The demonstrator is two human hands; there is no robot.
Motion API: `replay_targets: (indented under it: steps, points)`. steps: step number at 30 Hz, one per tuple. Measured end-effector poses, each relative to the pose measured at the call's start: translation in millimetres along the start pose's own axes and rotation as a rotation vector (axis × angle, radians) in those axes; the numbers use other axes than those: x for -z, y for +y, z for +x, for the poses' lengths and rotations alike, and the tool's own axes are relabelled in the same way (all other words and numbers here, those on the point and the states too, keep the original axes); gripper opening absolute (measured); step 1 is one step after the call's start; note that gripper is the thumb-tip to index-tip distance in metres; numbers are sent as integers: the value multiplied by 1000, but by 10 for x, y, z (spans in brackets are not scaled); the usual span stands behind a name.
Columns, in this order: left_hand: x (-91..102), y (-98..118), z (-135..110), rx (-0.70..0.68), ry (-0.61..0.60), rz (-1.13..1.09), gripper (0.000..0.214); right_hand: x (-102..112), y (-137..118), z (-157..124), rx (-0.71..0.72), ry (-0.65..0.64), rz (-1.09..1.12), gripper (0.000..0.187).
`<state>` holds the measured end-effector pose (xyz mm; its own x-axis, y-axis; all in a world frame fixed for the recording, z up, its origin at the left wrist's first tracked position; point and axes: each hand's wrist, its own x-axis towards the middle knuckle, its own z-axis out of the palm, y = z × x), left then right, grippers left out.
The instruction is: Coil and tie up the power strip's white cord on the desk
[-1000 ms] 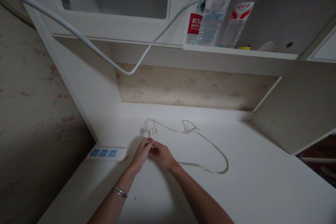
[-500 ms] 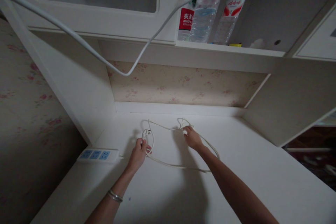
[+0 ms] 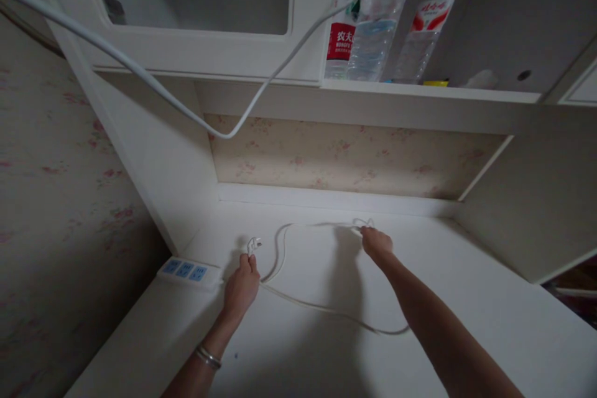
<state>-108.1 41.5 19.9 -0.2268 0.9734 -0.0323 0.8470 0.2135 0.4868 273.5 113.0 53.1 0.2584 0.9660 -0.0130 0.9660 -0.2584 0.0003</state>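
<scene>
My left hand (image 3: 242,281) is closed on the neck of a white power plug (image 3: 254,244), whose prongs point to the right. A white cord (image 3: 321,308) runs from near this hand in a wide loop over the white desktop. At the loop's far right side, my right hand (image 3: 377,244) is closed on the cord, with a small bend of it showing past the fingertips. Part of the cord is hidden behind my right forearm. To the left of my left hand lies a white power strip (image 3: 189,272) with blue socket faces.
A thick white cable (image 3: 228,135) hangs across the view in front of the cabinet. Several plastic bottles (image 3: 375,37) stand on the shelf above. White side panels (image 3: 158,137) and a back ledge (image 3: 336,198) bound the desktop (image 3: 466,311).
My right hand has moved right with the cord, drawing its far stretch out longer. The plug now stands clear above my left hand, away from the cord loop. The view has shifted slightly.
</scene>
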Motion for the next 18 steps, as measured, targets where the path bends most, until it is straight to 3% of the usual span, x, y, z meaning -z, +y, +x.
replay_targets:
  steps: [4,7,10,14,18]
  points:
    - [5,-24,-28,-97,43,202,38,90,409,40,-261,8,24,36]
    - [-25,-46,-17,-141,41,242,39,90,535,34,-305,3,64,34]
    - [-54,-73,14,-166,18,221,36,56,461,-10,-220,58,104,37]
    - [-78,-109,48,-175,45,169,31,-15,106,-184,-42,169,149,43]
    - [-49,-119,9,-171,86,136,31,-148,-423,-521,310,140,197,32]
